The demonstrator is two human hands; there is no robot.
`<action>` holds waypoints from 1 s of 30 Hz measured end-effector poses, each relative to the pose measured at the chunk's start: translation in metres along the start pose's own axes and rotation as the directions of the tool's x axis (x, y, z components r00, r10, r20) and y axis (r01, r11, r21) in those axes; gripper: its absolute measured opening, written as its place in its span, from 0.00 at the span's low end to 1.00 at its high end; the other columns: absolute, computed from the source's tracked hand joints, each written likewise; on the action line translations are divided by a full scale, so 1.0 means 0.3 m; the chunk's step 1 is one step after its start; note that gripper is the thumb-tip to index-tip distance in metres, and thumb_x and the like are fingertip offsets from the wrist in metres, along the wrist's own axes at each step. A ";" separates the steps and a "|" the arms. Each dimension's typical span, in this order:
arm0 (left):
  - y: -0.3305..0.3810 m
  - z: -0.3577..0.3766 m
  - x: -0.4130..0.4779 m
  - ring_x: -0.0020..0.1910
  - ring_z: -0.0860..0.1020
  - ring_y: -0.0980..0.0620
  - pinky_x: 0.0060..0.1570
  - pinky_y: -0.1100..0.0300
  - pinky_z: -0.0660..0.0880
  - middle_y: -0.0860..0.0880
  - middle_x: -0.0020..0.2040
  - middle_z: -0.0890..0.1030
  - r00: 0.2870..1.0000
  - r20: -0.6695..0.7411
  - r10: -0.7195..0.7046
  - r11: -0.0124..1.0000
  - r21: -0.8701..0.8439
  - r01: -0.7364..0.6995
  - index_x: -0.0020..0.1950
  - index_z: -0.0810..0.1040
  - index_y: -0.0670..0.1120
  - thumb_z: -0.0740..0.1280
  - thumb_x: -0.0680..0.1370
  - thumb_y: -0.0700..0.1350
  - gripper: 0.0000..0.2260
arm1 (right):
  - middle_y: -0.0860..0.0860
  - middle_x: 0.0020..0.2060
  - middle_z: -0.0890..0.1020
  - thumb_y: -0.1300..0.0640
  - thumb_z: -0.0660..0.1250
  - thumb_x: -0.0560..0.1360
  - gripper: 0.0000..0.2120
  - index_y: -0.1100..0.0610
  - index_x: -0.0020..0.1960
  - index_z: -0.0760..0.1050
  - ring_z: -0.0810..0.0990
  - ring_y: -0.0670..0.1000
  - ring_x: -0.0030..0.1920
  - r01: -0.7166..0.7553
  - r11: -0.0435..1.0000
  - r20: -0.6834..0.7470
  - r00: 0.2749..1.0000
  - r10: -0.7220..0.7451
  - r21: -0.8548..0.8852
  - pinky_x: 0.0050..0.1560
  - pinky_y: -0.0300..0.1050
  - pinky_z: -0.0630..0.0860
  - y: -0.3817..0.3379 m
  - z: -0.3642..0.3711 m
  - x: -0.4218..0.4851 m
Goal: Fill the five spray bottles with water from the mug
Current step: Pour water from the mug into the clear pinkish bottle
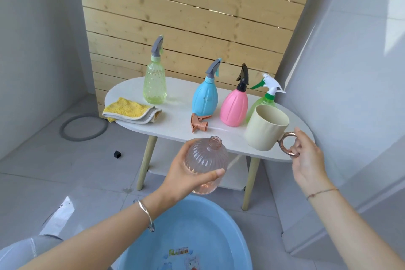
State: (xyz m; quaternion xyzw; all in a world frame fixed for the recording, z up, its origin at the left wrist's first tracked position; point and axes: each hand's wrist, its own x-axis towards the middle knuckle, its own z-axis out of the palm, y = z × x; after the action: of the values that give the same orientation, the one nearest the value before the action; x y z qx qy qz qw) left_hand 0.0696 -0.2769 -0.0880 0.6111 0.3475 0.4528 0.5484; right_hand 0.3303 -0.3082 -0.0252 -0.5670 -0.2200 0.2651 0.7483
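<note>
Showing the head view: the left grip (178, 171) clasps the uncapped clear bottle (208, 155) above the basin (219, 221), which the lower frame edge cuts off. The right grip (306, 158) curls round the handle of the mug (266, 127) by the bench's (175, 121) near edge. The mug hides the green bottle's (266, 99) base, and its contents are unseen.
</note>
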 end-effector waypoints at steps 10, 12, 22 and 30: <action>0.044 0.085 0.160 0.65 0.74 0.59 0.67 0.59 0.69 0.60 0.61 0.78 0.994 -0.022 0.105 0.993 0.062 -0.103 0.64 0.74 0.56 0.80 0.58 0.59 0.36 | 0.50 0.30 0.59 0.52 0.66 0.77 0.21 0.53 0.30 0.60 0.58 0.48 0.33 -0.067 0.992 -0.229 0.973 0.041 -0.105 0.36 0.41 0.56 0.126 -0.028 0.120; 0.040 0.108 0.178 0.65 0.73 0.60 0.65 0.61 0.68 0.63 0.62 0.76 0.993 -0.021 0.113 0.992 0.064 -0.112 0.65 0.73 0.56 0.80 0.58 0.60 0.37 | 0.49 0.30 0.59 0.51 0.66 0.78 0.21 0.53 0.31 0.61 0.58 0.48 0.33 -0.076 0.992 -0.256 0.966 0.048 -0.103 0.35 0.42 0.55 0.134 -0.032 0.132; 0.027 0.166 0.198 0.59 0.73 0.70 0.53 0.77 0.67 0.66 0.57 0.78 0.997 -0.024 0.071 0.996 0.052 -0.070 0.61 0.73 0.62 0.78 0.55 0.62 0.35 | 0.49 0.29 0.63 0.49 0.65 0.78 0.21 0.55 0.32 0.62 0.61 0.47 0.32 -0.092 0.985 -0.265 0.963 0.051 -0.146 0.34 0.38 0.58 0.164 -0.067 0.178; 0.011 0.156 0.209 0.63 0.73 0.65 0.63 0.66 0.68 0.63 0.61 0.77 0.996 -0.050 0.078 0.996 0.055 -0.075 0.63 0.73 0.61 0.78 0.56 0.63 0.36 | 0.49 0.41 0.76 0.49 0.68 0.76 0.12 0.57 0.43 0.72 0.74 0.46 0.41 -0.120 0.977 -0.259 0.963 0.072 -0.174 0.43 0.38 0.68 0.177 -0.096 0.211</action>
State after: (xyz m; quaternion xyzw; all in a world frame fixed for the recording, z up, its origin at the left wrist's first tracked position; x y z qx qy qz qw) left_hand 0.1350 -0.2362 -0.0733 0.6263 0.3501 0.4800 0.5048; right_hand 0.3888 -0.2768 -0.0820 -0.6740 -0.1197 0.2056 0.6994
